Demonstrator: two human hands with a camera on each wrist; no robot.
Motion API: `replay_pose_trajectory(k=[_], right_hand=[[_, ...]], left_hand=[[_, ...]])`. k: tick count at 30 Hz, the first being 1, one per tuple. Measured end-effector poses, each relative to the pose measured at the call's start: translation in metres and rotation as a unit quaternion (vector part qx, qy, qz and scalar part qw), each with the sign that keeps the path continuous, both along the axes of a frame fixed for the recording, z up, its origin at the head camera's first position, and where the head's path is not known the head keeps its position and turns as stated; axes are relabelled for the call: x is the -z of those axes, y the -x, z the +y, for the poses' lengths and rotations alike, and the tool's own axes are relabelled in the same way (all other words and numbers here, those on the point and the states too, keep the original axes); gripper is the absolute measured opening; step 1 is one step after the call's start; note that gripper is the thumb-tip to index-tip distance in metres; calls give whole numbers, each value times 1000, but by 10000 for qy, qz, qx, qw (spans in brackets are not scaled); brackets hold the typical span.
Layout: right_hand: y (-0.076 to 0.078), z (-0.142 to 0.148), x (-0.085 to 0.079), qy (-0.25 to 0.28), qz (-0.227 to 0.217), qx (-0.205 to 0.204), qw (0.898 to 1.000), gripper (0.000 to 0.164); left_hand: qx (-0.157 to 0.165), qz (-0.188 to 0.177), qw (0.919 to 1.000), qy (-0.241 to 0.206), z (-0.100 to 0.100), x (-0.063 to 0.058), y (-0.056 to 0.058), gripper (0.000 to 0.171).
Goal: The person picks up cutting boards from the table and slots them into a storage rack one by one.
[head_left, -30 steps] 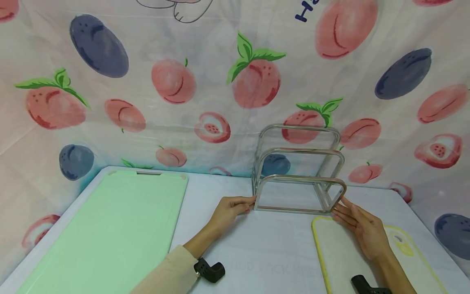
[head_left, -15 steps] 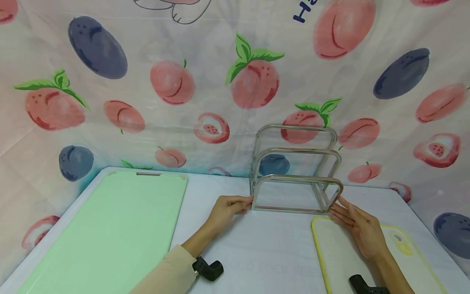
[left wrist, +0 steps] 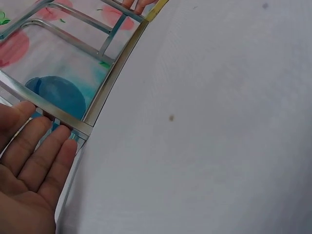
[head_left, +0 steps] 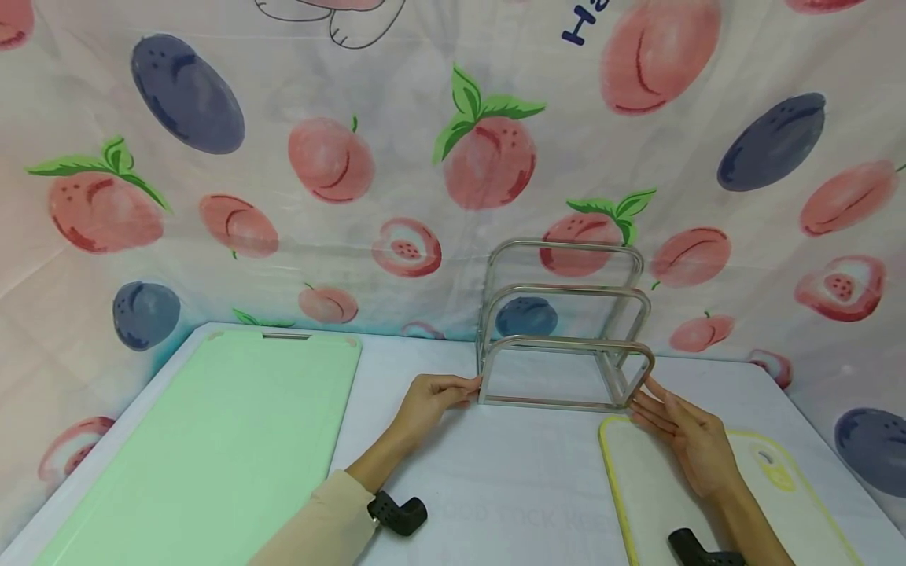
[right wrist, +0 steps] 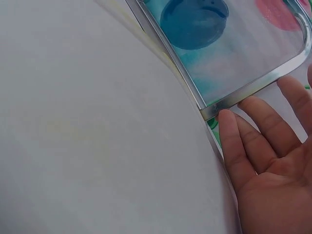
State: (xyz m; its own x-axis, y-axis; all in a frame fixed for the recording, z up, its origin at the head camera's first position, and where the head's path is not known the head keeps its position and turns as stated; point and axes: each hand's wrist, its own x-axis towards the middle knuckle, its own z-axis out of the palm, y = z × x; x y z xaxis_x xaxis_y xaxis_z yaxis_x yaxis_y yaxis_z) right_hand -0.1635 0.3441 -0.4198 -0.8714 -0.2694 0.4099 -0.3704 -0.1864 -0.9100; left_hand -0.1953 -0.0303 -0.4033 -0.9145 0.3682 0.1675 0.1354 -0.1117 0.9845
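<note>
A metal rack [head_left: 566, 343] with three upright looped bars stands at the back of the white table, right of centre. My left hand [head_left: 427, 409] touches its left side near the base; in the left wrist view extended fingertips [left wrist: 62, 132] lie against the metal bar. Across from it, my right hand [head_left: 690, 444] has its fingers on the rack's right side, low at the front corner. The right wrist view shows those fingers [right wrist: 233, 134] straight along the bar, the palm turned towards the rack.
A large light green cutting board [head_left: 219, 448] lies flat at the left. Under and beside my right forearm lies a white cutting board [head_left: 654, 487] with a yellow rim. Behind the table hangs a fruit-printed cloth [head_left: 403, 94].
The rack has shifted slightly to the left, and both hands have moved along with it, keeping contact at its sides. Both cutting boards stay where they were.
</note>
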Motion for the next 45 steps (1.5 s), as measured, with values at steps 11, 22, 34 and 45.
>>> replay_pose_trajectory(k=[11,22,34,45], right_hand=[[-2,-4,-2,-137,-113,185,9997,38],[-1,-8,-2,-282,-80,171,9994,38],[0,-11,-2,-265,-39,-10,9996,37],[0,-13,1,-183,-41,-130,9997,37]], left_hand=[[-77,1,10000,19,-1,1,-1,23],[-202,45,9995,237,-6,-1,2,23],[-627,167,9958,640,-9,18,11,20],[-488,210,9977,414,-11,0,3,19]])
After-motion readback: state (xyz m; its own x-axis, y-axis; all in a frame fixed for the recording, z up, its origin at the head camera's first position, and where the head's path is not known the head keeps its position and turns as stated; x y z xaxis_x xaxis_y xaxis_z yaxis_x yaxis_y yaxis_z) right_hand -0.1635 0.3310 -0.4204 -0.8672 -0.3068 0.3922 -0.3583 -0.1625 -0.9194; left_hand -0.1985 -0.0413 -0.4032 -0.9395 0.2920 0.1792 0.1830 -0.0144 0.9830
